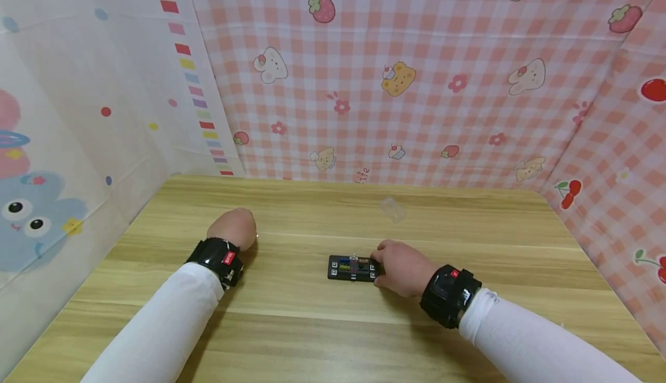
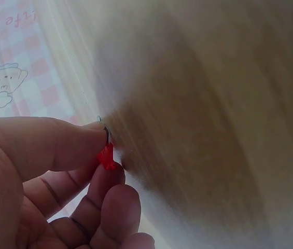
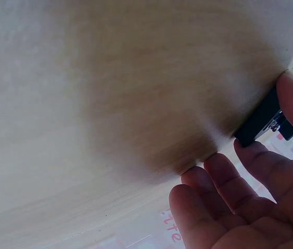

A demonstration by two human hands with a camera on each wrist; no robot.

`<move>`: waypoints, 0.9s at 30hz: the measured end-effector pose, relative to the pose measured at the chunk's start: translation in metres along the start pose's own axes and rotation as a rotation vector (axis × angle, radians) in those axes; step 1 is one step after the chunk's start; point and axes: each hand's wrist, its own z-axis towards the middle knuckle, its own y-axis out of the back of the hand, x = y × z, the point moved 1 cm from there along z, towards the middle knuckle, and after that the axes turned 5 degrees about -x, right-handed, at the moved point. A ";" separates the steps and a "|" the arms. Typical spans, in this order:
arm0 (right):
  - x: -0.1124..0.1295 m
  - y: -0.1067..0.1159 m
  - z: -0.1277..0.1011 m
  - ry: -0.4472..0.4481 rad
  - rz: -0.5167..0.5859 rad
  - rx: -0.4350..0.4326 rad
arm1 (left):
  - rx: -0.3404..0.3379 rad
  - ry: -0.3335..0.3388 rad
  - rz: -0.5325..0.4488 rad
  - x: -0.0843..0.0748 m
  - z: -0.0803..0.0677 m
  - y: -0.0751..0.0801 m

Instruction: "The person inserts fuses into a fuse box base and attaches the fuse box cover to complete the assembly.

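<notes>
A: Wood-grain tabletop (image 1: pixel 322 325), pale, with two white sleeves entering from the near edge. What does the right hand (image 1: pixel 403 268) hold?

B: Item one: a black fuse box (image 1: pixel 352 268), small and flat, lying on the tabletop near its middle. The right hand grips its right end, thumb and fingers curled against it; the right wrist view shows the black edge (image 3: pixel 260 122) pinched at the thumb.

A: And the left hand (image 1: pixel 233 228)?

B: Item two: a red fuse (image 2: pixel 106 156), tiny, with a metal prong. The left hand pinches it between thumb and fingertips, just above the tabletop, well apart from the fuse box and to its left.

A: Anything beyond?

B: Item three: a clear plastic piece (image 1: pixel 392 209), lying farther back on the tabletop. Behind it, a pink checked backdrop (image 1: pixel 416 82) printed with strawberries and bears.
</notes>
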 end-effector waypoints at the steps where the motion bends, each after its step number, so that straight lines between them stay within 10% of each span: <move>1: 0.000 0.000 0.000 0.001 0.000 0.001 | 0.001 0.000 -0.004 0.000 0.000 0.000; 27: -0.001 0.000 0.000 0.002 -0.014 0.004 | -0.148 -0.121 -0.186 -0.017 -0.007 0.004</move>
